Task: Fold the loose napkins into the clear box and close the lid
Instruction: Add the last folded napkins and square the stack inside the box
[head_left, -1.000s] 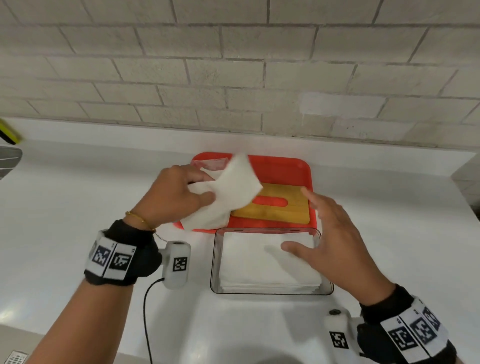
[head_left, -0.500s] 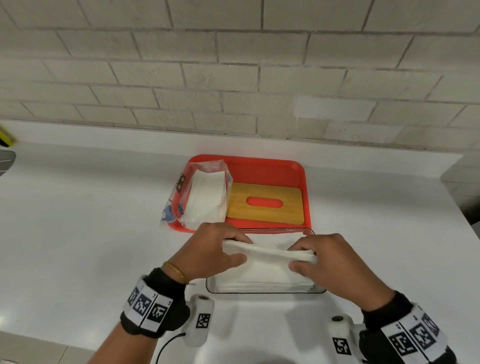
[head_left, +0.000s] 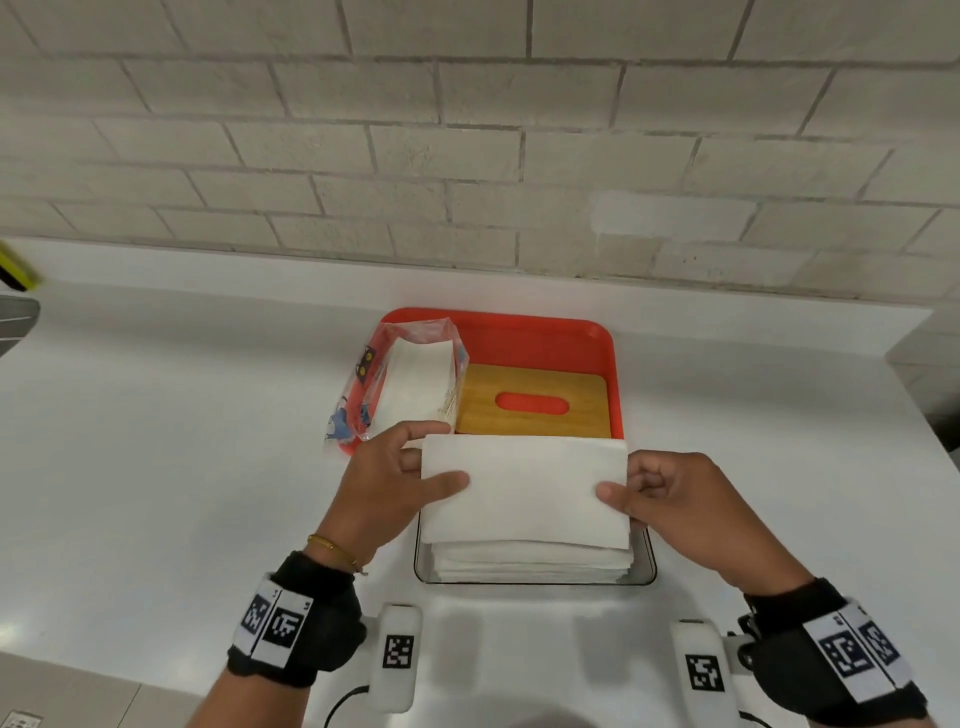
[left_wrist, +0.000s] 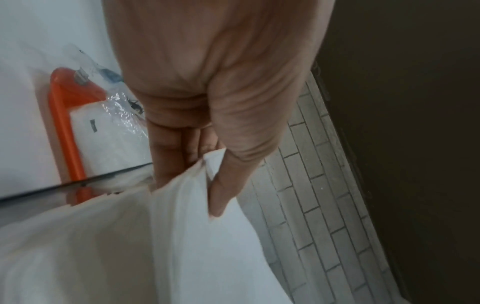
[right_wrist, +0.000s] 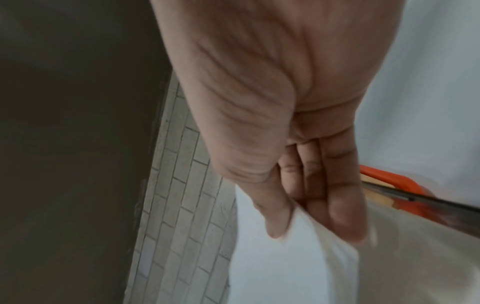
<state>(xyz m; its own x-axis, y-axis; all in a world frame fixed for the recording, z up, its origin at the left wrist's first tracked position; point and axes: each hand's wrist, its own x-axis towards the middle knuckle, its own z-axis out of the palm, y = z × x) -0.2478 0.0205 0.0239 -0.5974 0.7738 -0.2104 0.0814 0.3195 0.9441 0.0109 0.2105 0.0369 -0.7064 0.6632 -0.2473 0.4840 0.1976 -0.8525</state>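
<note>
- Left hand (head_left: 384, 493) and right hand (head_left: 675, 499): each grip pinches one end of a white folded paper napkin (head_left: 524, 493), thumb on top and fingers beneath, holding it flat just above the clear rectangular plastic box (head_left: 647, 564).
- Box, on the white worktop (head_left: 182, 441): already holds a stack of folded white napkins (head_left: 535, 564) reaching near its rim.
- Orange plastic tray (head_left: 550, 335) behind the box: carries a clear plastic packet of white napkins (head_left: 410, 379), apparently still partly full.
- Wooden lid with an oval slot (head_left: 530, 400): lies in the tray, not yet fitted.
- Judged progress: well under way; the held napkin, any packet remainder and the lid remain.
</note>
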